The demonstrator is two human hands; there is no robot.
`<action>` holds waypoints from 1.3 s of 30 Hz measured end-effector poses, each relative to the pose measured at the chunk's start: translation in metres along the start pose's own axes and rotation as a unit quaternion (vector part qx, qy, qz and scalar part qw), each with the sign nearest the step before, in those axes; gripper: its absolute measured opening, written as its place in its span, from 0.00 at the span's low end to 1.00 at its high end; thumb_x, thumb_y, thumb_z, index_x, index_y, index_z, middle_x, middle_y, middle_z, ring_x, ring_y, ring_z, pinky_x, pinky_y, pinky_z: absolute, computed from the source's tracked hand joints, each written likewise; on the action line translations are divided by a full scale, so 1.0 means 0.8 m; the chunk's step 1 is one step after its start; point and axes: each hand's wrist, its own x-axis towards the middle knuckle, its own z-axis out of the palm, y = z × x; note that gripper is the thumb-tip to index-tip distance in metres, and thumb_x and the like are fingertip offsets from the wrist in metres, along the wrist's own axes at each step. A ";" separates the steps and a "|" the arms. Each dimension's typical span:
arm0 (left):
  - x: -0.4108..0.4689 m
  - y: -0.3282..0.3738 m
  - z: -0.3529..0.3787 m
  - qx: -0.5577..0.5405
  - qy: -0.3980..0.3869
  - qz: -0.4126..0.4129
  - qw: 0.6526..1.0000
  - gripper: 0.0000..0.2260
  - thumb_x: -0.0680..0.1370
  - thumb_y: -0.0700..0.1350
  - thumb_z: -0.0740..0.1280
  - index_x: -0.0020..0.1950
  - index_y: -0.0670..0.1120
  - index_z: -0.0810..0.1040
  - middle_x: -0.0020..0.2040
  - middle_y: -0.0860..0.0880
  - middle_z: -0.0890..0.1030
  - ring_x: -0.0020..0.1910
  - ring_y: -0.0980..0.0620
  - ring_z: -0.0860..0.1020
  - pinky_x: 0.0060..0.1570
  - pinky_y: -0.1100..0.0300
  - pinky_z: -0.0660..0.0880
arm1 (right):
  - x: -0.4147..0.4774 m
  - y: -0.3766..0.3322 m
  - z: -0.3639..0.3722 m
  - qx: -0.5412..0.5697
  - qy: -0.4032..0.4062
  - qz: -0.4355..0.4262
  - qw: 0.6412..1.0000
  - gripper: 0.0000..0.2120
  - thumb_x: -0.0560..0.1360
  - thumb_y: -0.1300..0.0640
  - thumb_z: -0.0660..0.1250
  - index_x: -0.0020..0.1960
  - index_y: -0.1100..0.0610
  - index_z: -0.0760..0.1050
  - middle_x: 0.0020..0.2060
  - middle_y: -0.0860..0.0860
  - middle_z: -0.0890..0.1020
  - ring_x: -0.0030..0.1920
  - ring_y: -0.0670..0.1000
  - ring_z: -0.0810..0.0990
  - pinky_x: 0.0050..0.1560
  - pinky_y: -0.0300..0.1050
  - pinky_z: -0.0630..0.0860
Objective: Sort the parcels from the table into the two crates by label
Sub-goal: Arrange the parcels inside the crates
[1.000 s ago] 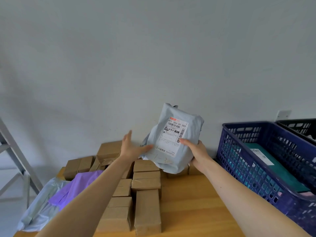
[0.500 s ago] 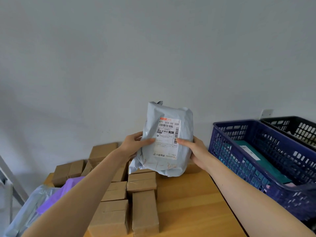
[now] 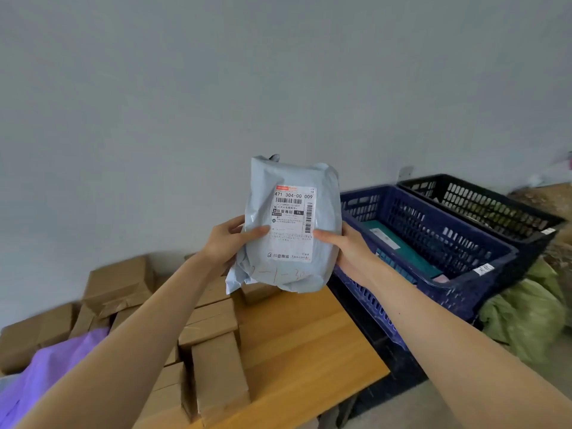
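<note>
Both hands hold a grey plastic mailer parcel (image 3: pixel 263 267) upright above the wooden table (image 3: pixel 297 342), its white shipping label facing me. My left hand (image 3: pixel 227 241) grips its left edge and my right hand (image 3: pixel 346 252) grips its right edge. To the right stands a blue crate (image 3: pixel 483 267) with a teal parcel (image 3: pixel 402 246) lying inside. Behind it sits a black crate (image 3: pixel 526 230). Several brown cardboard boxes (image 3: pixel 216 373) and a purple mailer (image 3: pixel 46 366) lie on the table's left part.
A green bag (image 3: pixel 526 317) lies on the floor right of the crates. The grey wall runs close behind the table. The table's right edge borders the blue crate.
The parcel has risen a little and turned upright, with the label squarely toward me. My left hand has closed on its edge. The view has shifted right, showing more of the crates.
</note>
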 end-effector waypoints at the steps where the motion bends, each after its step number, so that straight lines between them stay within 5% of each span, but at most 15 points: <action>1: 0.004 -0.003 0.013 0.002 -0.012 -0.001 1.000 0.28 0.62 0.48 0.80 0.61 0.45 0.79 0.52 0.47 0.85 0.50 0.46 0.84 0.49 0.49 0.81 | -0.006 -0.001 -0.012 0.003 0.012 0.000 1.000 0.31 0.69 0.61 0.75 0.69 0.58 0.69 0.60 0.53 0.81 0.61 0.56 0.79 0.65 0.57 0.72; 6: 0.032 -0.016 0.093 0.022 -0.037 -0.001 0.999 0.24 0.64 0.48 0.80 0.58 0.46 0.81 0.52 0.47 0.85 0.51 0.45 0.83 0.55 0.44 0.78 | -0.039 -0.012 -0.080 -0.001 0.067 -0.010 0.998 0.30 0.65 0.58 0.76 0.66 0.58 0.73 0.58 0.53 0.82 0.59 0.55 0.80 0.63 0.56 0.75; 23: 0.109 -0.042 0.469 0.017 -0.099 0.000 0.995 0.22 0.66 0.47 0.79 0.57 0.47 0.80 0.53 0.48 0.85 0.50 0.46 0.84 0.51 0.48 0.80 | -0.128 -0.098 -0.419 0.016 0.144 -0.043 0.988 0.25 0.68 0.62 0.75 0.63 0.52 0.75 0.57 0.50 0.83 0.55 0.50 0.83 0.52 0.47 0.78; 29: 0.137 -0.053 0.596 0.037 -0.100 0.016 0.994 0.26 0.67 0.46 0.79 0.62 0.52 0.74 0.51 0.48 0.85 0.47 0.48 0.84 0.46 0.51 0.82 | -0.150 -0.132 -0.538 -0.003 0.168 -0.047 0.985 0.32 0.68 0.65 0.75 0.69 0.55 0.68 0.59 0.52 0.81 0.59 0.55 0.80 0.61 0.58 0.76; 35: 0.173 -0.058 0.699 0.070 -0.104 0.006 0.992 0.27 0.67 0.45 0.79 0.64 0.46 0.75 0.52 0.46 0.84 0.49 0.47 0.83 0.50 0.49 0.81 | -0.151 -0.149 -0.629 -0.078 0.166 -0.025 0.983 0.33 0.65 0.63 0.78 0.64 0.45 0.70 0.58 0.47 0.82 0.56 0.51 0.81 0.57 0.58 0.78; 39: 0.212 -0.065 0.750 0.092 -0.110 0.014 0.990 0.33 0.66 0.46 0.80 0.69 0.48 0.71 0.55 0.46 0.82 0.51 0.46 0.82 0.53 0.47 0.80 | -0.141 -0.157 -0.687 -0.076 0.160 0.035 0.984 0.41 0.65 0.61 0.79 0.69 0.42 0.62 0.61 0.46 0.79 0.60 0.56 0.78 0.55 0.70 0.75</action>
